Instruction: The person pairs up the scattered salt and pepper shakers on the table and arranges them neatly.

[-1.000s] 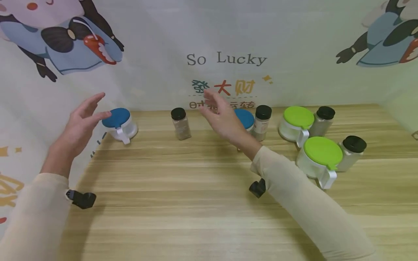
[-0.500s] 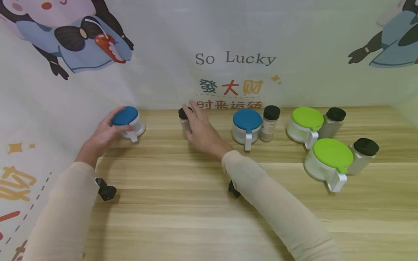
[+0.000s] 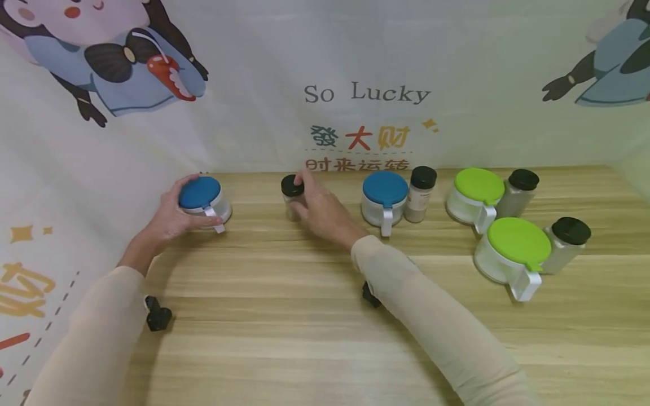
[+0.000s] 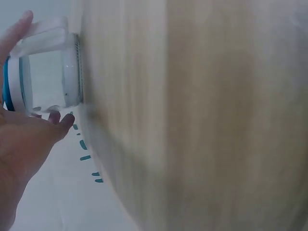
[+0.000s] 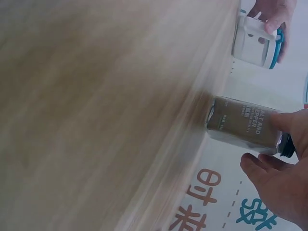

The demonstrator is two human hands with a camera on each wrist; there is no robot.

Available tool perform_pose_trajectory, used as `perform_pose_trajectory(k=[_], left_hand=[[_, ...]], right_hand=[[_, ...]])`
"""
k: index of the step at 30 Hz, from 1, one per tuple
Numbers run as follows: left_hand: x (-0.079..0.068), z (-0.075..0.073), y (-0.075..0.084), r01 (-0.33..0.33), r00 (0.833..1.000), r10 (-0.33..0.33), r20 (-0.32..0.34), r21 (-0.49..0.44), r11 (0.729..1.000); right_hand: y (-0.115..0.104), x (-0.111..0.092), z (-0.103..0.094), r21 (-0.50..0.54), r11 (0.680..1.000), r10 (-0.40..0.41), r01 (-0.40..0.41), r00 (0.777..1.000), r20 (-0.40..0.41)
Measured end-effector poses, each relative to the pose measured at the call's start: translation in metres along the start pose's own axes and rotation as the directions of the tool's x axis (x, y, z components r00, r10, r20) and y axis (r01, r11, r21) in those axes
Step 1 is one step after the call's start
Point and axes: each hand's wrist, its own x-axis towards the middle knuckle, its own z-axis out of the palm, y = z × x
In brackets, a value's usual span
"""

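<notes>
My left hand [image 3: 170, 221] grips a clear seasoning jar [image 3: 227, 210] with a blue lid and white handle at the far left. Its thumb lies along the handle side, the fingers round the other side. In the left wrist view the jar [image 4: 47, 79] has its base at the wooden tabletop. Farther right, my right hand [image 3: 327, 213] holds a black-capped salt and pepper bottle [image 3: 291, 194] near its top, thumb on one side and fingers on the other. The bottle's label [image 5: 257, 118] shows in the right wrist view; the hand partly covers its cap.
Right of my right hand stand a second blue-lidded jar [image 3: 384, 194] and a black-capped bottle [image 3: 418, 194]. Beyond them are two green-lidded jars [image 3: 477, 189], each beside a black-capped bottle [image 3: 563, 245]. A printed white cloth [image 3: 254, 67] hangs at the table's back edge and left side.
Both hands have come down, the left onto the blue-lidded jar and the right leftward onto the salt and pepper bottle. Jar and bottle have shifted slightly toward me and to the right.
</notes>
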Motion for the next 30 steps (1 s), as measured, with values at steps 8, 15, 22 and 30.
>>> perform_pose_trajectory(k=[8, 15, 22, 30], left_hand=[[0.004, 0.010, 0.000, -0.027, 0.999, 0.027, 0.040, 0.000, 1.000], [0.006, 0.015, 0.001, -0.021, 0.998, 0.022, 0.065, -0.014, 1.000], [0.001, 0.015, 0.000, -0.006, 0.996, 0.011, 0.083, -0.054, 0.999], [-0.003, 0.008, -0.003, -0.017, 0.997, 0.020, 0.068, -0.048, 0.999]], right_hand=[[0.005, 0.006, 0.002, 0.036, 0.996, 0.083, -0.085, 0.996, 0.045], [0.008, 0.006, 0.009, 0.164, 0.978, 0.138, -0.132, 0.990, -0.025], [0.009, 0.004, 0.013, 0.129, 0.986, 0.102, -0.101, 0.995, 0.000], [0.003, 0.006, 0.014, 0.185, 0.971, 0.144, -0.151, 0.988, 0.050]])
